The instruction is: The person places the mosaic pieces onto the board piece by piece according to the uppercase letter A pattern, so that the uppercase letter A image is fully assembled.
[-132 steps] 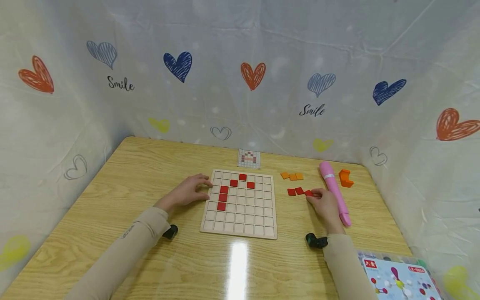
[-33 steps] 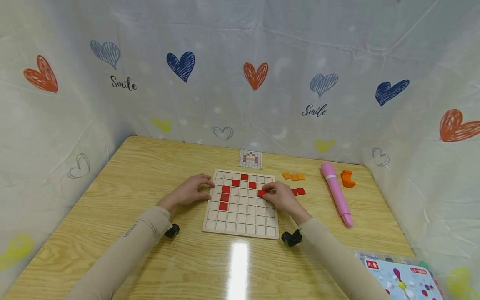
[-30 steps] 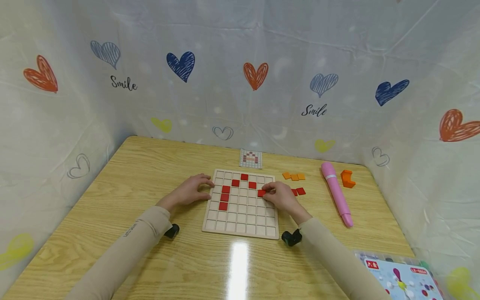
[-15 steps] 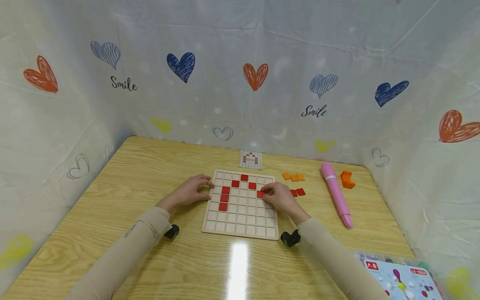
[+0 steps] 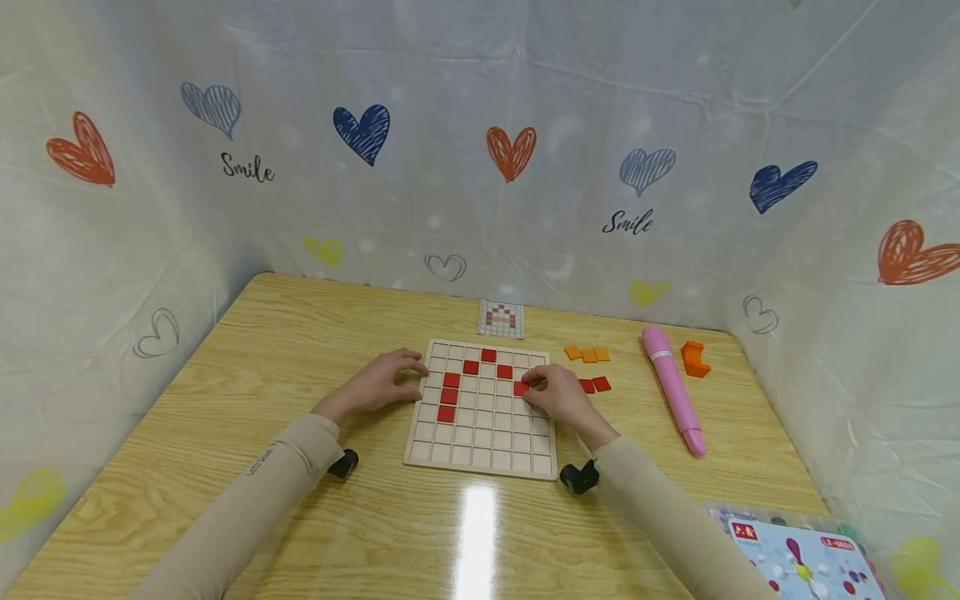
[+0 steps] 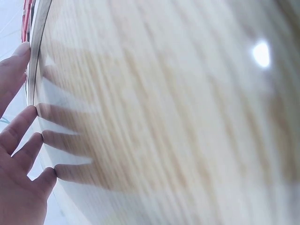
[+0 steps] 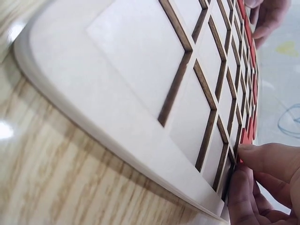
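A wooden grid board (image 5: 480, 435) lies on the table with several red square tiles, such as the top one (image 5: 489, 355), set in its cells. My right hand (image 5: 564, 395) is over the board's right side, its thumb and fingertips pinching a red tile (image 5: 521, 388) at a cell right of the others. In the right wrist view the right hand (image 7: 269, 176) partly covers that tile. My left hand (image 5: 381, 385) rests against the board's left edge, fingers relaxed and spread. The left wrist view shows the left hand (image 6: 21, 176) with its fingertips at the table and board edge.
Loose red tiles (image 5: 602, 383) lie right of the board, partly behind the right hand. Behind them are orange tiles (image 5: 588, 354). A pink marker-shaped stick (image 5: 673, 387), an orange bracket-like piece (image 5: 695, 359) and a boxed set (image 5: 802, 558) stand farther right. A pattern card (image 5: 501, 319) lies behind the board.
Since the earliest frame, my right hand has moved left from the loose red tiles to the board, bringing one red tile. During the last second it barely shifts. My left hand stays at the board's edge.
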{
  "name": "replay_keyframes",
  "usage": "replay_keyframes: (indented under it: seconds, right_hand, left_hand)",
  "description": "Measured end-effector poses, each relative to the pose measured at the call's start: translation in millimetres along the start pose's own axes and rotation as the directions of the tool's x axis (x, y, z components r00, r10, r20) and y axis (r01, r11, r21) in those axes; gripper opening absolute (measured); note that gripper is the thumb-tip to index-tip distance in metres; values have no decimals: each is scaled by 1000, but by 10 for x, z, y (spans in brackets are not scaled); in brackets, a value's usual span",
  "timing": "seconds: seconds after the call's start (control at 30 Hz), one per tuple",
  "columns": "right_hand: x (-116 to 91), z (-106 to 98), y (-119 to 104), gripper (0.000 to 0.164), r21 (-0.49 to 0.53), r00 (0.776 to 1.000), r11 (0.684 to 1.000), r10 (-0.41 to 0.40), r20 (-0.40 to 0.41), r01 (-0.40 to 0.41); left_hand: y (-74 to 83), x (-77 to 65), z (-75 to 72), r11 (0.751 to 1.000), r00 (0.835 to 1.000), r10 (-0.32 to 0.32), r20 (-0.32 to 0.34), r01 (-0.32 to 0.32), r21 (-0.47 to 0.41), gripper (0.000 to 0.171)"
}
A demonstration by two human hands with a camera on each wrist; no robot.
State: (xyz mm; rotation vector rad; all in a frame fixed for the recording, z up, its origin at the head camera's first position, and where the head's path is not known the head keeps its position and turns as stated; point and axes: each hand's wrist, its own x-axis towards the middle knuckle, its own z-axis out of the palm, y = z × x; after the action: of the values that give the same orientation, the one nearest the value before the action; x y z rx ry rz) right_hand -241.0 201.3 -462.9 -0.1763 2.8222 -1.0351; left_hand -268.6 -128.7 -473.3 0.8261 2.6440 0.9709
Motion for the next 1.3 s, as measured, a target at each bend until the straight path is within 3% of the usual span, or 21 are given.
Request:
replay_keyframes:
  seconds: [0.47, 0.7, 0.93, 1.3]
  right_hand:
    - [-17, 22, -17, 22, 19, 1000, 1000, 16, -17, -16]
    - [-91, -27, 41, 30, 157, 995, 984, 87, -43, -79]
    - [-250, -195, 239, 36, 268, 982, 959, 136, -130, -97]
    - [-490, -369, 697, 38, 277, 950, 942, 248, -190, -190]
  left_hand:
    - [3, -14, -7, 1000, 1000, 3, 1, -3, 11, 35]
    - [4, -16, -8, 1000, 1000, 0, 2, 0, 5, 36]
    - [-12, -5, 0, 1000, 1000, 7, 2, -7, 7, 35]
    - [-47, 6, 9, 1000, 1000, 9, 3, -9, 18, 36]
